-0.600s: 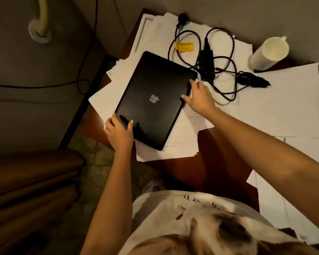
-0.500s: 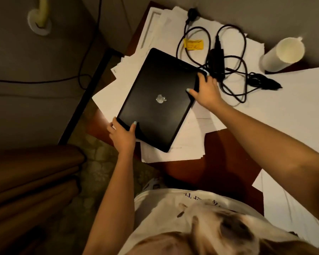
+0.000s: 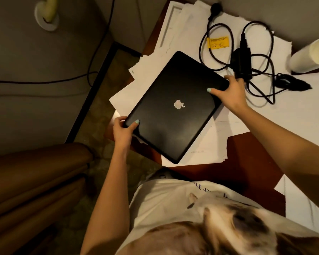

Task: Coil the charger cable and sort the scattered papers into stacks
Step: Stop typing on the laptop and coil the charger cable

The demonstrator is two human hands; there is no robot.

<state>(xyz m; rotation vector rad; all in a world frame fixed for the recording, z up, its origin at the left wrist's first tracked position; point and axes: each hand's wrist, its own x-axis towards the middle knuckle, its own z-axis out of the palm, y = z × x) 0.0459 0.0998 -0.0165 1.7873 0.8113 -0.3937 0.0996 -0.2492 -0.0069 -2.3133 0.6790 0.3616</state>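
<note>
While the left hand (image 3: 122, 128) grips the closed black laptop (image 3: 173, 126) at its near-left corner, the right hand (image 3: 230, 92) grips the far-right corner, fingers partly hidden. An Apple logo (image 3: 179, 104) marks the lid. Beyond it, the charger cable (image 3: 203, 50) lies in loose loops on scattered papers (image 3: 302, 111). Its yellow tag (image 3: 218, 42) is illegible. All rest on a reddish-brown table (image 3: 247, 159).

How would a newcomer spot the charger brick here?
Start at the black laptop lying on the papers. Just beyond its far right corner, by the right hand, sits the charger brick. It is the one solid black block among thin cable loops.
</note>
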